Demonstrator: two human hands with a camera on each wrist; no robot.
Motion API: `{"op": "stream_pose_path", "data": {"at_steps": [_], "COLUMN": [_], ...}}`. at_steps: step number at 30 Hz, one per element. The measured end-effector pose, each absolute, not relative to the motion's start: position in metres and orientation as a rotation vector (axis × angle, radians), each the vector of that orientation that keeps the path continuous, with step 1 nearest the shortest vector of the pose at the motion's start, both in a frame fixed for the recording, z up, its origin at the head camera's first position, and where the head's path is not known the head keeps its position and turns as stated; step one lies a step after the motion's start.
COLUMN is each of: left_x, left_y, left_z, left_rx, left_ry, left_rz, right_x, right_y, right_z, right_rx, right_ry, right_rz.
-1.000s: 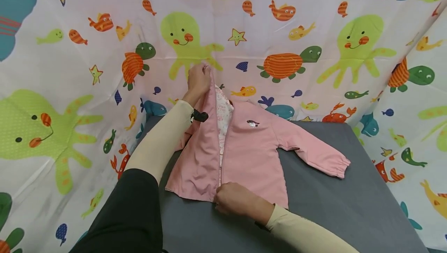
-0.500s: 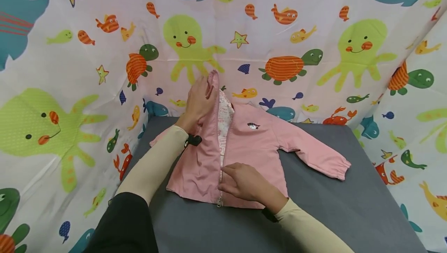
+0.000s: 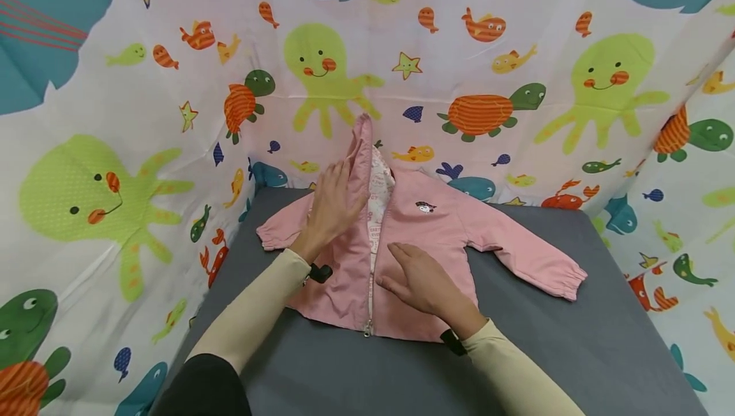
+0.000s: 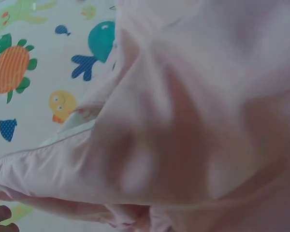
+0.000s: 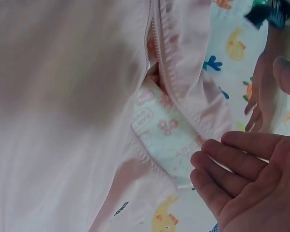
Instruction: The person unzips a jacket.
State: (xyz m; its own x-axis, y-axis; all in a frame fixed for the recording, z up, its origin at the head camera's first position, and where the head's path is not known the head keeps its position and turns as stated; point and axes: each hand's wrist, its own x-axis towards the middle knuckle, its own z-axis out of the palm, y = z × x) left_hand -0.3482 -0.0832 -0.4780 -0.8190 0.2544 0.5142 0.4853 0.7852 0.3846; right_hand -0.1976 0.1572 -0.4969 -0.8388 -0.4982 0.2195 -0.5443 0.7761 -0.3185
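A pink zip jacket (image 3: 350, 275) lies front up, its hood edge standing raised at the back. At the hem sits the zipper pull (image 3: 368, 328); above it the front parts, baring a white printed lining (image 5: 166, 128). My left hand (image 3: 332, 207) is over the left front panel beside the hood, fingers extended; whether it touches the cloth is unclear. Only its fingertips (image 4: 0, 213) show in the left wrist view, where pink cloth fills most of the frame. Over the right front panel is my right hand (image 3: 423, 282), fingers extended, holding nothing.
The jacket rests on a grey table (image 3: 321, 371). One sleeve (image 3: 528, 251) stretches out to the right, the other (image 3: 283, 223) to the left. A white curtain (image 3: 189, 84) printed with sea animals surrounds the back and sides.
My right hand has let go at the hem and moved up over the right panel, uncovering the zipper pull. My left hand has released the hood edge and come lower, fingers straightened.
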Motion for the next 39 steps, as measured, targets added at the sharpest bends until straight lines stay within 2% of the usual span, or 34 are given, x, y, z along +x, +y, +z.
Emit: {"op": "stream_pose_path", "data": {"at_steps": [21,39], "left_x": [-0.26,-0.223], "left_y": [-0.088,-0.094], "left_z": [-0.538,-0.563], "left_rx": [-0.689,-0.746], "left_ry": [-2.555,-2.664], "left_rz": [-0.68,-0.647], "right_x": [-0.212,-0.211], "right_y": [0.166,0.169], "right_z": [-0.512,-0.534], "right_rx": [0.58,0.563], "right_ry": [-2.886,-2.911], "right_rz": [0.532,0.521]}}
